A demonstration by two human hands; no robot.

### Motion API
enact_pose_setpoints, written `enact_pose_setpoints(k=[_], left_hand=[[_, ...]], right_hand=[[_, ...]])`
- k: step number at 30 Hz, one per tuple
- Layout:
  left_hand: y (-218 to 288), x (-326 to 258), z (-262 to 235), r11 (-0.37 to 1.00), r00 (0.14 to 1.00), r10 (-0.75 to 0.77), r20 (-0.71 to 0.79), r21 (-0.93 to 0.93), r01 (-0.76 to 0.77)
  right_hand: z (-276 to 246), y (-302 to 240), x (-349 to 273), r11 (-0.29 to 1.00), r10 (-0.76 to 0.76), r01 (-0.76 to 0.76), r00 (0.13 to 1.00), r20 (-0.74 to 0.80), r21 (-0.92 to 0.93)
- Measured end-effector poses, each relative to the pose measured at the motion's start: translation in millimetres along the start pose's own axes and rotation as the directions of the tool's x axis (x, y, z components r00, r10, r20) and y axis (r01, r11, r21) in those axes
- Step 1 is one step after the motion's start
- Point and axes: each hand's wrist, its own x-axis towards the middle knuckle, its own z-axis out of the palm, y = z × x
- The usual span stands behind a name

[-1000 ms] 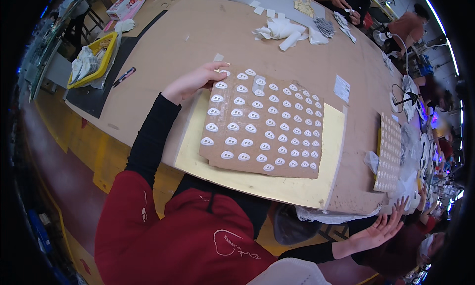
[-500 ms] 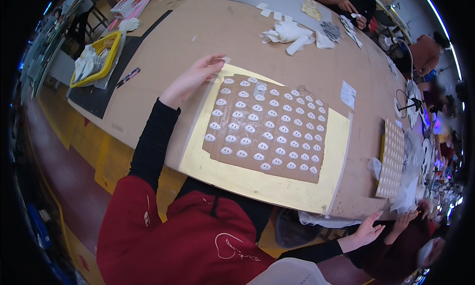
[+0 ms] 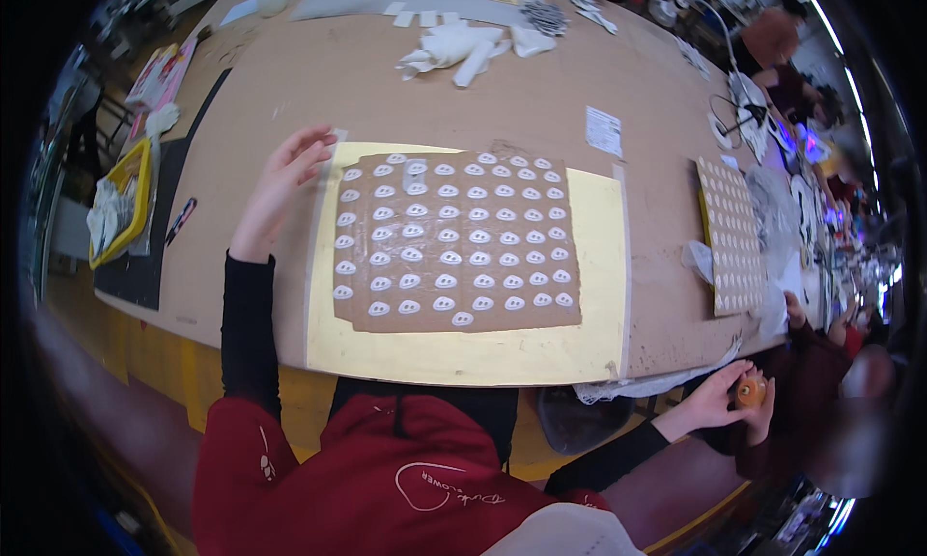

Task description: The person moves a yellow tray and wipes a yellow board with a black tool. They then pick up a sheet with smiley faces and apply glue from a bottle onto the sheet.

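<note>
A brown cardboard sheet (image 3: 492, 276) lies on a pale yellow board (image 3: 454, 358) in front of me. Rows of small white rounded pieces, each with two dark dots, cover it. My left hand (image 3: 280, 184) hovers by the board's far left corner, fingers stretched out and nothing in them. Off to the right, past the table's near edge, my right hand (image 3: 713, 402) has its fingers against a small round orange thing (image 3: 750, 392). A co-worker's hand (image 3: 761, 423) touches that same thing from the other side.
A second sheet of white pieces (image 3: 729, 237) lies at the right, beside clear plastic (image 3: 768, 208). White gloves (image 3: 449, 49) lie at the far side. A yellow basket (image 3: 145, 194) and a marker pen (image 3: 181, 220) are at the left. A paper slip (image 3: 603, 131) lies beyond the board.
My view has swung to the right. My right hand, earlier held out with nothing in it, now meets the co-worker's hand at the round orange thing. The left hand stays near the board's corner.
</note>
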Motion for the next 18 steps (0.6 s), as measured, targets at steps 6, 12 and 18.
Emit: enact_pose_setpoints(k=[6, 12, 18], left_hand=[[-5, 0, 2, 1.0, 0.999, -0.002, 0.038, -0.006, 0.003], [-2, -3, 17, 1.0, 0.994, -0.02, 0.109, -0.017, 0.022], [14, -22, 55, 0.992, 0.972, 0.114, 0.207, -0.076, -0.1]], right_hand=[[-4, -1, 17, 0.976, 0.12, -0.099, 0.988, -0.1, 0.192], [10, 12, -20, 0.961, 0.277, -0.277, 0.96, -0.04, -0.01], [89, 114, -99, 0.822, 0.409, -0.322, 0.907, 0.094, -0.47]])
